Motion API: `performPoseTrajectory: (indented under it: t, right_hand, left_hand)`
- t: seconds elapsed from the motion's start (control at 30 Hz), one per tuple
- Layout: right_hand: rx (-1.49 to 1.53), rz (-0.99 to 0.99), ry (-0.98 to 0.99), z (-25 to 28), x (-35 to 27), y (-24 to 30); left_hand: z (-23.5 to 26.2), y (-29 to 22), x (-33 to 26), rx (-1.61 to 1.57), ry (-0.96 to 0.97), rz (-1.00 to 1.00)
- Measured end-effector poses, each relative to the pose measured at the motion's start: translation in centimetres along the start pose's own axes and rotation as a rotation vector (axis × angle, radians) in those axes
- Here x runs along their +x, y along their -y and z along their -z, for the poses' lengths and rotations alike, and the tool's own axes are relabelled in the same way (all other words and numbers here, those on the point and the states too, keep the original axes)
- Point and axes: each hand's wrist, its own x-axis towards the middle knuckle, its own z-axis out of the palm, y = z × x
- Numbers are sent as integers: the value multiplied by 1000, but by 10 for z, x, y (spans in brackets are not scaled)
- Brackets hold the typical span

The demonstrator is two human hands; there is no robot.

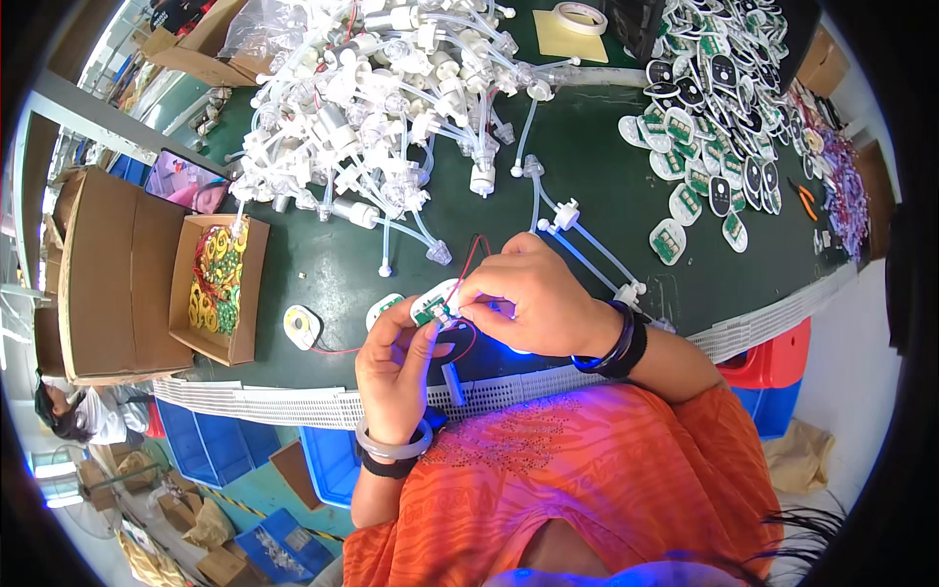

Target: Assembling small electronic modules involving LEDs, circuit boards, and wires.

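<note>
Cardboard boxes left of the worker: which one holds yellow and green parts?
The small open box nearest the left hand; the bigger cardboard box beside it shows none.

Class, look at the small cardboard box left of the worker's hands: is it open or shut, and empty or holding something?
Open and holding parts: the cardboard box has no lid, and yellow and green pieces show inside.

Person wears an orange top with a faint woven pattern — sleeves short, forearms bare. Left hand [393,367]: pale translucent bangle plus a black band at the wrist. Right hand [533,298]: black band, blue-lit edge.
</note>
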Motion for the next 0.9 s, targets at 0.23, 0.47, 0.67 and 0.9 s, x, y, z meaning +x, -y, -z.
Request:
performPoseTrajectory:
  t: [0.23,0.47,0.67,0.9]
  right_hand:
    - [-158,119,-77,-3,-1,1]
    - [-209,78,-2,0,-4,3]
    - [-110,79,-62,-4,-3,0]
    - [-44,16,-64,-4,-3,2]
  left_hand:
    - [-2,-2,0,36,11,5]
    - [-7,-6,-1,125,-10,20]
    - [-11,-8,-4,106,-46,29]
    - [-11,-4,-5,250,-16,-38]
